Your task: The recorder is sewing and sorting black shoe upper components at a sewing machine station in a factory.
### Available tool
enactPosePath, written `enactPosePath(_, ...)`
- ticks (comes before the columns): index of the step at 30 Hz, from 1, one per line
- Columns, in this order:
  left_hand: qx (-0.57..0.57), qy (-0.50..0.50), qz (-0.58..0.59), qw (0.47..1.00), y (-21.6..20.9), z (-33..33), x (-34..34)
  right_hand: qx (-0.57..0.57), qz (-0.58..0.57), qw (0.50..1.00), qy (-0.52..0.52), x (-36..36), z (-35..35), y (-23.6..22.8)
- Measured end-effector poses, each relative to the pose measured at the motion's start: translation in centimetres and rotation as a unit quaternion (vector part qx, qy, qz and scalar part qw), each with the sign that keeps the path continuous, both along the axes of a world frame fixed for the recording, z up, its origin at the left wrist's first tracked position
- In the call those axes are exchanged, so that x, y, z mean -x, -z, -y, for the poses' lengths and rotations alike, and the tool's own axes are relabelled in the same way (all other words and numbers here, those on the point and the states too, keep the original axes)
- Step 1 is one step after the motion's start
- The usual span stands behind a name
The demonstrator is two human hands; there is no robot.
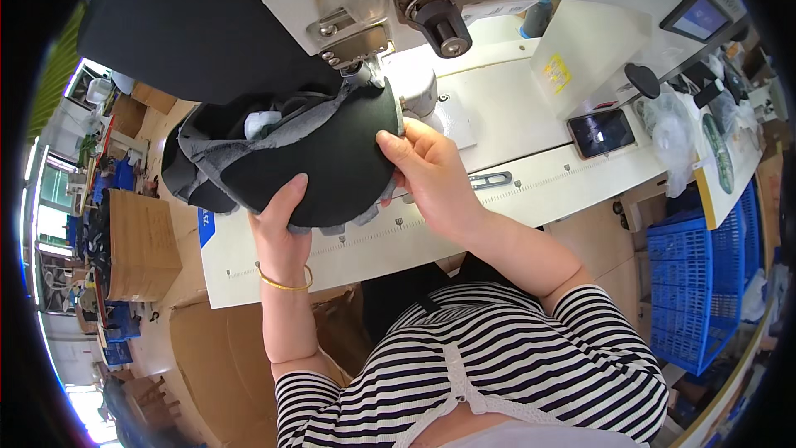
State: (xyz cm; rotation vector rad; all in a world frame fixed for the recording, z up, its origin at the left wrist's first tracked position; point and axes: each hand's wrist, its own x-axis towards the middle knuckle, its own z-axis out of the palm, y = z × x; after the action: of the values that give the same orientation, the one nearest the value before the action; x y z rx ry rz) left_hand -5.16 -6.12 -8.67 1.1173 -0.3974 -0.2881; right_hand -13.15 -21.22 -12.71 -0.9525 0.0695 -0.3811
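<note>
From the head camera, both hands hold a black cap piece (319, 158) with grey lining under the sewing machine head (356, 0), above the white surface (531, 191). The left hand (280, 228) has its fingers closed on the lower edge; the right hand (431, 170) pinches the right edge. A phone (601, 133) lies well apart at right.

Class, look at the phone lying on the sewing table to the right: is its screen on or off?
Off: the phone screen is dark, showing only glare and no lit content.
</note>
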Motion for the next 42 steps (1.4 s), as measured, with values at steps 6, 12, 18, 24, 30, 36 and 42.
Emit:
enactPosePath(6,-0.005,0.016,-0.002,1.0,0.6,-0.7,0.2,-0.004,-0.011,0.999,-0.035,1.2,-0.3,-0.1)
enactPosePath(12,-0.045,0.06,0.04,0.996,1.2,-1.2,-0.1,-0.049,-0.004,0.999,-0.022,1.9,-1.1,-0.2)
enactPosePath(18,-0.017,0.035,0.041,0.998,1.2,0.4,0.0,-0.034,-0.012,0.999,-0.021,0.9,-0.1,0.1)
enactPosePath(24,-0.011,0.019,0.033,0.999,1.7,1.1,-0.6,-0.025,-0.001,1.0,-0.009,0.0,0.7,-0.3)
enactPosePath(30,-0.018,0.007,0.029,0.999,1.6,2.1,-0.9,-0.002,-0.005,1.0,-0.002,-0.6,1.1,0.0)
enactPosePath(36,-0.014,-0.013,0.036,0.999,1.6,3.4,-0.6,0.004,0.004,1.0,0.001,-0.8,1.2,-0.4)
enactPosePath(42,-0.008,-0.064,0.074,0.995,2.6,4.4,-0.4,0.0,0.004,1.0,0.009,-1.0,1.4,-0.3)
